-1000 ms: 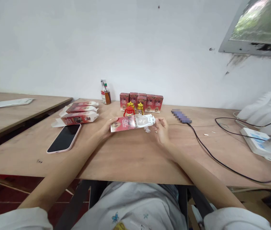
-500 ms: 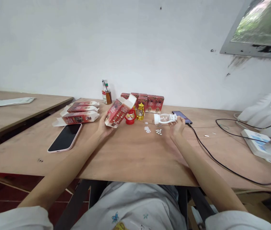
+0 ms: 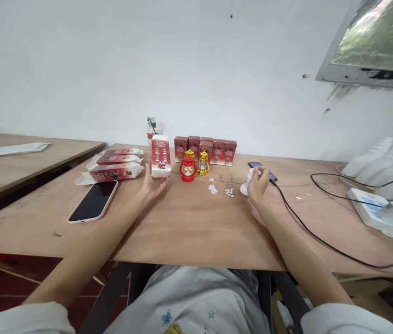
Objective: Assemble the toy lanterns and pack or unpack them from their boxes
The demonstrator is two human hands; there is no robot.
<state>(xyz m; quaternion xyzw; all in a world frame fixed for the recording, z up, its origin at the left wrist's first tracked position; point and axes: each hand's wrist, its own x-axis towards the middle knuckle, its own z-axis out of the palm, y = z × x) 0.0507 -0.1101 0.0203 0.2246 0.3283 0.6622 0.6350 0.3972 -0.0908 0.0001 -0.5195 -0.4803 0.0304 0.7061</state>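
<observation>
My left hand (image 3: 153, 184) supports a red and white cardboard box (image 3: 161, 157) from below and behind, its fingers showing beneath the bottom edge. The box stands nearly upright in the hand. In my right hand (image 3: 259, 185) is the top of a small white lantern (image 3: 244, 189), mostly hidden by the fingers; its round base is down at the tabletop. Between the hands stand a red lantern (image 3: 187, 170) and two gold lanterns (image 3: 202, 163). Small white tabs (image 3: 212, 189), several button cells (image 3: 229, 192) and some thin metal pieces (image 3: 227, 180) lie left of the white lantern.
Closed red boxes (image 3: 224, 152) line the wall behind the lanterns. Opened flat boxes (image 3: 115, 172) and a phone (image 3: 94, 202) are at the left. A bottle (image 3: 149, 137) stands behind the held box. To the right are another phone (image 3: 255, 164), a black cable (image 3: 297, 222) and a power strip (image 3: 384, 215).
The box in my left hand has turned from tilted to upright. My right hand has swung the white lantern from sideways to upright and lowered its base toward the table.
</observation>
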